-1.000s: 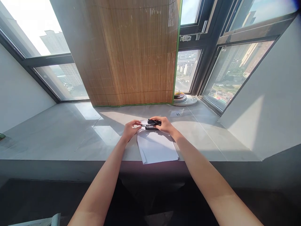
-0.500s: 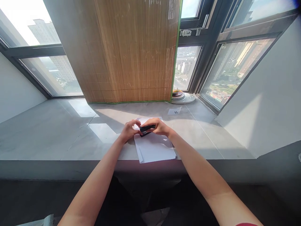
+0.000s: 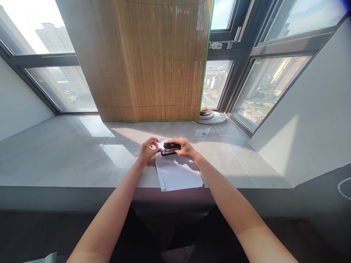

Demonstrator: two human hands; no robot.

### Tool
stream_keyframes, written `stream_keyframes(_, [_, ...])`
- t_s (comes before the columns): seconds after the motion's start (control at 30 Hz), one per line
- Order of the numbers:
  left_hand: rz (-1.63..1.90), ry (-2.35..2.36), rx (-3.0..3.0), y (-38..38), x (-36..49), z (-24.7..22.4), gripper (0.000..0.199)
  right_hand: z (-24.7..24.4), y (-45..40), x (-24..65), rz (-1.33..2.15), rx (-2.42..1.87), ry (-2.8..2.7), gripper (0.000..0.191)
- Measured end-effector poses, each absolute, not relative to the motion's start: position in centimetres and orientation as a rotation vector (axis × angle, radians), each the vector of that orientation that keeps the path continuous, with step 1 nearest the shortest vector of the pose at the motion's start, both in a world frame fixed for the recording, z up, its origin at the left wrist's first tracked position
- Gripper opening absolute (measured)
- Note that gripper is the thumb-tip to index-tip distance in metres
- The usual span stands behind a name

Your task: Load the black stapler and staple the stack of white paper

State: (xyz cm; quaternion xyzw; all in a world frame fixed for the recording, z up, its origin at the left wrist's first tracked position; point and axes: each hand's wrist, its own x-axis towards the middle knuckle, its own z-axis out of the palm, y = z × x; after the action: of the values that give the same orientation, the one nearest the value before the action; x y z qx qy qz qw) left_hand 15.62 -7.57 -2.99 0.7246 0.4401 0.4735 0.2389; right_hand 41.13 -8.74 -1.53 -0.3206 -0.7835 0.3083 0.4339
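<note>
A black stapler (image 3: 172, 145) stands over white paper sheets (image 3: 179, 175) on the pale stone sill. My right hand (image 3: 184, 148) wraps around its rear part, thumb below and fingers over the top arm. At the front, the top arm and the base are spread apart, with a shiny metal part between them. My left hand (image 3: 149, 149) is just left of the stapler's front end, thumb and index finger curled together in a ring. The thumb tip is close to the stapler; whether it touches, or whether something tiny is pinched there, I cannot make out.
A small clear bag (image 3: 202, 132) with a few dark little pieces lies behind to the right. Stacked plates (image 3: 210, 117) stand in the corner by the window. A bamboo blind (image 3: 153, 65) hangs behind the sill (image 3: 68, 157), whose front edge runs close to me.
My left hand has drawn slightly left, off the stapler's front. The stapler has turned more level, and its open front shows more clearly in my right hand. The view has shifted a little.
</note>
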Motion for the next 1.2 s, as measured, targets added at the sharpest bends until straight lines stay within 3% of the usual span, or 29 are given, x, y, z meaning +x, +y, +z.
stream_keyframes(0.33, [1.392,1.405,1.94,-7.2,15.8,-3.3,0.029,-1.2,-5.9,47.9,0.275,-1.205,-1.547,0.049])
stream_keyframes(0.53, [1.277,1.483,2.115,-5.7,17.5,-2.8,0.02,-0.8,-2.1,51.4,0.241,-1.36,-1.666,0.049])
stream_keyframes(0.8, [0.791,1.527,2.49,-0.3,23.3,-3.1,0.024,-3.6,-0.3,53.0,0.155,-1.413,-1.823,0.054])
stream_keyframes(1.0, [0.798,1.477,2.502,0.9,23.8,-5.0,0.006,-3.9,-0.3,53.1,0.218,-1.418,-1.859,0.049])
stream_keyframes(1.2, [0.839,1.343,2.405,1.4,22.9,-5.1,0.02,-3.2,-1.0,52.5,0.346,-1.34,-1.753,0.034])
